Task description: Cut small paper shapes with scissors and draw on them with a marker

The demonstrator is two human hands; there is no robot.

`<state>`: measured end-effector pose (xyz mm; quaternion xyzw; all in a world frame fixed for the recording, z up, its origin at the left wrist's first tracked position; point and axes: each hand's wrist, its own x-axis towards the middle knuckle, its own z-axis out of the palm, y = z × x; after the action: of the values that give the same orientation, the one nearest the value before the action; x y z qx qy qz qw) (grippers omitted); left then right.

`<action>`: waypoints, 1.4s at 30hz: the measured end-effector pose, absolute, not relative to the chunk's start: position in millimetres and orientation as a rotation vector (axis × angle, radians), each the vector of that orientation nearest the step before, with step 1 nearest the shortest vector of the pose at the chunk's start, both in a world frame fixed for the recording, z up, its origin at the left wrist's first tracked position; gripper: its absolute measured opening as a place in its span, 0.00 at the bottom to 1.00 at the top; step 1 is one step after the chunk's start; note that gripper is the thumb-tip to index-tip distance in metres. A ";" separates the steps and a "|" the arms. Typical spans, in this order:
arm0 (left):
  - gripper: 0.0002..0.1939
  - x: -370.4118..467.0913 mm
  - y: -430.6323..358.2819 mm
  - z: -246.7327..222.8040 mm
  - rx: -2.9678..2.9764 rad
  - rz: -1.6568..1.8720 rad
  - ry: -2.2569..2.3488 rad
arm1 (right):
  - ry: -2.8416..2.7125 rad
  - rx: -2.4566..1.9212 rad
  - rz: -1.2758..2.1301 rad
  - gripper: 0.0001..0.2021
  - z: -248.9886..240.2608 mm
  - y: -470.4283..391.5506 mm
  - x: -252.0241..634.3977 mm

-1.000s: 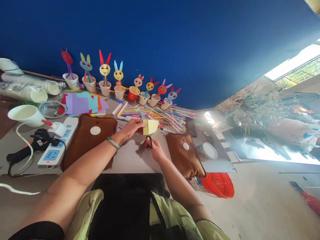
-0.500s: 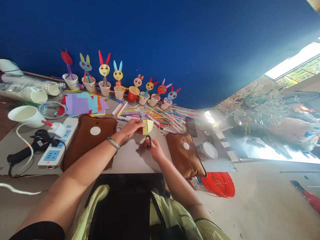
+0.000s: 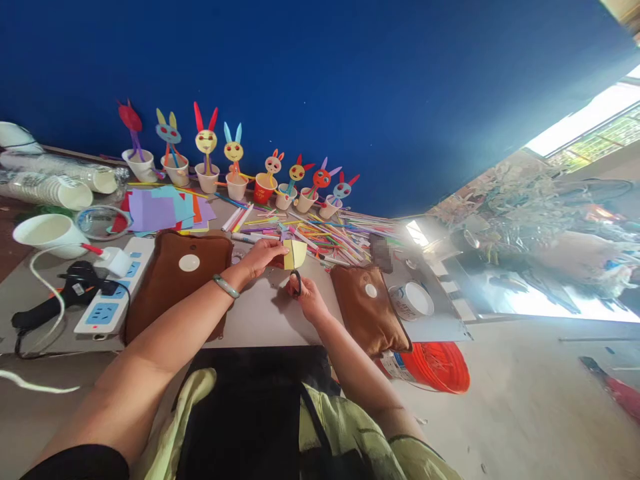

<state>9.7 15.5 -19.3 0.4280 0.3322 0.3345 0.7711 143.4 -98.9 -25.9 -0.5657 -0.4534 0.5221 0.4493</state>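
- Yellow paper (image 3: 300,253) is held up above the tabletop (image 3: 250,323), a broad face toward the person; its lower right corner looks rounded, and from where I stand I can't pick out a longer side.
- The scissors (image 3: 299,283) have their long axis running away from the person, dark handle nearest, blades pointing out across the paper; how wide the blades are parted is too fine to see.
- The paper sits just right of the left hand and just beyond the right hand.
- The left hand (image 3: 267,257) is closed in a pinch, thumb and fingers gripping the paper's left edge.
- The right hand (image 3: 311,299) is curled round the scissors' handle, a loop showing at the fingers.
- Straws (image 3: 330,237) are strewn beyond the paper, and cups (image 3: 236,187) with eared figures stand in a row by the blue wall (image 3: 260,67).
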 end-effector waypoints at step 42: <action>0.09 8.9 27.8 -24.7 0.781 0.855 0.818 | -1.360 -1.788 0.203 0.06 7.0 6.0 241.7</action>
<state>8.9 27.8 -24.7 0.3586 0.3756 0.3926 0.7591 241.7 6.0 7.0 -0.7162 -0.5447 0.0815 0.4285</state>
